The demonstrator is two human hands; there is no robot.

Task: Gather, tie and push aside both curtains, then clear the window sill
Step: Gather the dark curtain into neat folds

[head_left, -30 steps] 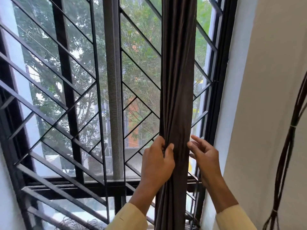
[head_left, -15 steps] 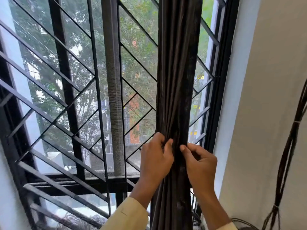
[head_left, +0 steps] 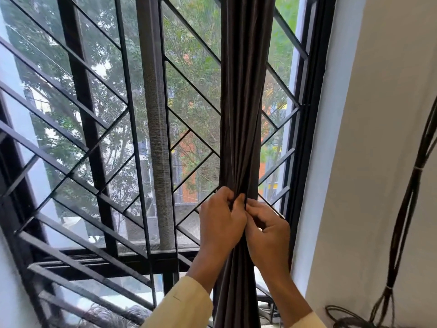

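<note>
Curtain (head_left: 241, 114) cloth, dark brown and softly pleated, hangs gathered into one narrow column before the black metal window grille (head_left: 94, 147), near its right edge. Left hand (head_left: 221, 223) and right hand (head_left: 268, 235) both clench the bundle, the hands touching; half a second ago they sat slightly apart.

both hands (head_left: 246, 226) grip curtain (head_left: 244, 91) — bunched; upright

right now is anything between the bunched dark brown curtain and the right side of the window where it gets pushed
Nothing visible does. The left hand and right hand grip the dark brown fabric curtain, and only a gap lies between it and the black metal window frame at right.
</note>
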